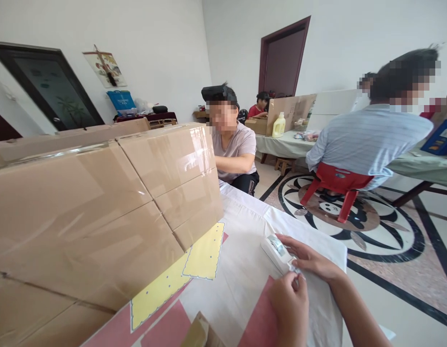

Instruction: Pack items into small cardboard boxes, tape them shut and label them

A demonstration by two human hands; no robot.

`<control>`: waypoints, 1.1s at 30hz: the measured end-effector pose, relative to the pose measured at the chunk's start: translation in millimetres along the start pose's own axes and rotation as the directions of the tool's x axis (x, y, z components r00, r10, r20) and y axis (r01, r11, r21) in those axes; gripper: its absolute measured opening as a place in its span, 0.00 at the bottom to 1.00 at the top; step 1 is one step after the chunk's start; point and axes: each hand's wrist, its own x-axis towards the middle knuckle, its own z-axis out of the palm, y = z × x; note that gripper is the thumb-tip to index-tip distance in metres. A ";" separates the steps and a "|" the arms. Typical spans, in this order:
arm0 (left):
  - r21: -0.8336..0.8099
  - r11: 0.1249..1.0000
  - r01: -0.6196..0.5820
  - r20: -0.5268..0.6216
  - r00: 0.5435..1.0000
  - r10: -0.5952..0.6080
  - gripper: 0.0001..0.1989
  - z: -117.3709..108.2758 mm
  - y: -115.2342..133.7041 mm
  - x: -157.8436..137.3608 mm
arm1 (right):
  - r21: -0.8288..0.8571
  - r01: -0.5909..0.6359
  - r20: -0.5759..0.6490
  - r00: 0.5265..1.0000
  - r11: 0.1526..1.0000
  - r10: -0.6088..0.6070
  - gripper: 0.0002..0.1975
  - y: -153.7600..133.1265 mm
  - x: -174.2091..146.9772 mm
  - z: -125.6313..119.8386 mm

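A white tape dispenser (277, 254) with a roll of clear tape (276, 245) lies tilted at the right side of the white-covered table. My right hand (310, 255) grips it from the right, fingers along its far side and thumb near the front end. Close in front, my left hand (290, 296) is closed in a pinch at the dispenser's near end, on what looks like the tape's loose end; the fingertips partly hide it. Yellow paper sheets (205, 253) with blue wavy borders lie left of my hands, by the cardboard wall.
A tall wall of taped cardboard boxes (137, 193) fills the left. At the bottom edge stands a small cardboard piece (202, 332). Beyond the table sits a person (235, 144) wearing a headset; another sits on a red chair (341, 178). The table edge runs close by my right arm.
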 end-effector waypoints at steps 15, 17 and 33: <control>-0.009 0.999 0.037 -0.034 0.999 -0.038 0.15 6.9 1.3 -0.3 | -0.026 0.003 0.072 0.997 1.000 -0.002 0.32 7.5 0.2 -8.1; -0.008 0.999 0.033 -0.036 0.999 -0.033 0.15 8.6 -0.9 0.2 | -0.031 0.002 0.066 0.998 1.000 0.000 0.32 6.8 -0.1 -7.4; 0.002 1.000 -0.004 -0.068 0.998 0.004 0.16 9.3 -1.2 -3.4 | -0.070 -0.020 0.118 0.993 0.997 0.028 0.36 0.7 1.2 -6.8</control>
